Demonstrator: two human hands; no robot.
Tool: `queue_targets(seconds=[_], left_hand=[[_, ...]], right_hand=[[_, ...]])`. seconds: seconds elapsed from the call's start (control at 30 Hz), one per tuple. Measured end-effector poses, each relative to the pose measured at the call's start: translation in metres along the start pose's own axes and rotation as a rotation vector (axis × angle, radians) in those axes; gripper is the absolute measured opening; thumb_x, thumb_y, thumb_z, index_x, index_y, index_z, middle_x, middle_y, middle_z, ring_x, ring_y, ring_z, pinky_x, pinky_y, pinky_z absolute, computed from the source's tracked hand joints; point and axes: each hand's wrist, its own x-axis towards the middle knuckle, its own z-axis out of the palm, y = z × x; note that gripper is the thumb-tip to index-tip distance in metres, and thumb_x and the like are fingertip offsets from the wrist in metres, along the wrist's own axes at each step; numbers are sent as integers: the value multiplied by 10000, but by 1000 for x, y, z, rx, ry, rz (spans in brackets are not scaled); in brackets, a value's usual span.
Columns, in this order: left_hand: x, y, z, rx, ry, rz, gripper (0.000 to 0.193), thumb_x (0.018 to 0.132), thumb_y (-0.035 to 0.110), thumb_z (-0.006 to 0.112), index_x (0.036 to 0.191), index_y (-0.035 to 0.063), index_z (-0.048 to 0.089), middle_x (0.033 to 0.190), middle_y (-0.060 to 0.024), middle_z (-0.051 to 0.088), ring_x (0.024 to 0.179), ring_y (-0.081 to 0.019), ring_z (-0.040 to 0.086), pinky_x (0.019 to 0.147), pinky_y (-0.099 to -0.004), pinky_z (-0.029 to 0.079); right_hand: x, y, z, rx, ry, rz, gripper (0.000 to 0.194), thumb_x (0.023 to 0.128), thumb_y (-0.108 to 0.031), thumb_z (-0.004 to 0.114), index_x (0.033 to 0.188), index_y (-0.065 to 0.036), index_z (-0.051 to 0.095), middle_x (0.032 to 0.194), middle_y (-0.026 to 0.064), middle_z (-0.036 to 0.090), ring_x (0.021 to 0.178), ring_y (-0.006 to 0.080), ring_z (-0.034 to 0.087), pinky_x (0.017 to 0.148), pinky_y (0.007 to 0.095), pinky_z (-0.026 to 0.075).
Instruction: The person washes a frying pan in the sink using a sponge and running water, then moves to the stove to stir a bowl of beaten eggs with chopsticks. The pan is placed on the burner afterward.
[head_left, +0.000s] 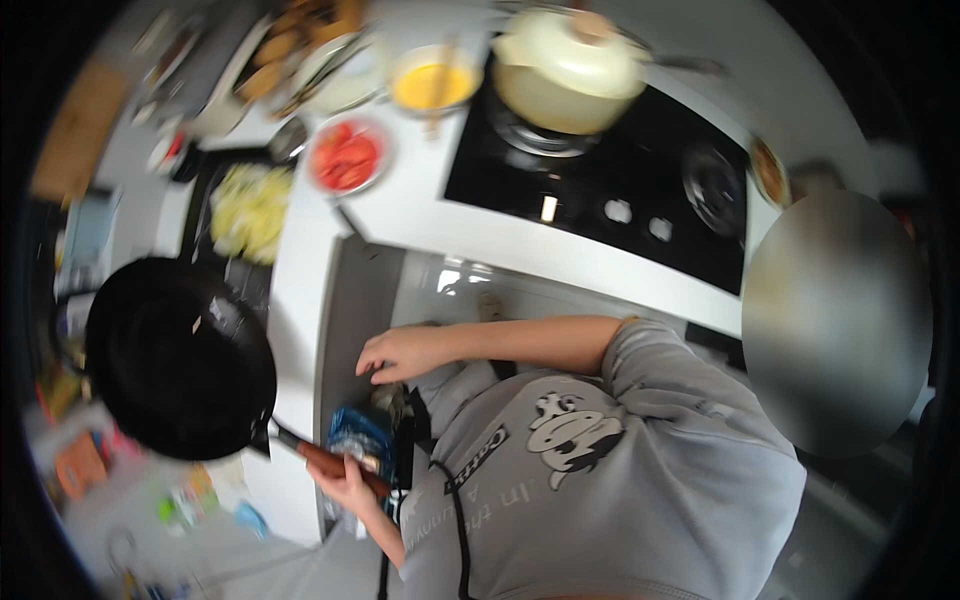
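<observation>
My left hand (346, 484) grips the brown wooden handle (326, 459) of a black wok (180, 360). The wok is held up at the left, its dark inner surface showing only a small pale spot and glare. A loop handle (64, 330) sits on its far rim. My right hand (397, 356) reaches across in front of my body, fingers slightly bent and apart, with nothing in it. It hangs by the counter's dark side panel (360, 300), apart from the wok. Below it is a blue plastic package (360, 435), partly hidden.
A lidded cream pot (566, 82) stands on the black gas hob (622, 180). Cut tomatoes (346, 156) and beaten egg with chopsticks (427, 86) sit in bowls on the white counter (405, 202). Chopped pale vegetables (251, 210) lie at the sink. A blurred oval (836, 322) covers the right.
</observation>
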Motion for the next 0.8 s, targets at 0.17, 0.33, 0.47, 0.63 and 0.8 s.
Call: queue_targets(seconds=[0.17, 0.33, 0.47, 0.63, 0.8], left_hand=[[-29, 62, 39, -253, -414, 138, 608, 718, -63, 547, 1249, 16, 262, 686, -92, 487, 449, -157, 481, 411, -254, 437], [-15, 100, 57, -252, -887, 68, 650, 629, -9, 661, 1166, 11, 297, 665, -103, 494, 488, -173, 513, 454, -270, 459], [10, 130, 122, -77, -1406, -42, 589, 618, -78, 564, 1140, 21, 309, 643, -102, 497, 473, -165, 503, 456, -264, 447], [-22, 168, 248, -27, -1905, -384, 620, 630, -109, 520, 1194, 26, 300, 648, -108, 500, 427, -182, 519, 398, -275, 443], [-85, 156, 352, -132, -2127, -693, 466, 658, 13, 529, 1100, 43, 383, 611, -76, 442, 376, -164, 443, 367, -263, 402]], right_hand=[[-90, -8, -23, 57, 223, 18, 255, 852, -189, 551, 1047, -28, 589, 1000, 101, 604, 870, 201, 605, 773, 310, 476], [-162, -13, -14, 13, 550, 104, 219, 849, -138, 551, 1035, -36, 606, 961, 81, 636, 860, 188, 613, 768, 295, 481], [-203, -25, -5, -108, 789, 265, 217, 857, -150, 546, 1054, -80, 604, 958, 60, 640, 888, 202, 604, 785, 302, 472], [-241, -42, 1, -196, 1092, 352, 206, 868, -170, 520, 1029, -70, 601, 949, 86, 622, 850, 243, 603, 721, 318, 479], [-296, -39, 2, -210, 1409, 439, 207, 854, -98, 520, 1041, -40, 590, 966, 118, 610, 880, 254, 596, 747, 316, 474]])
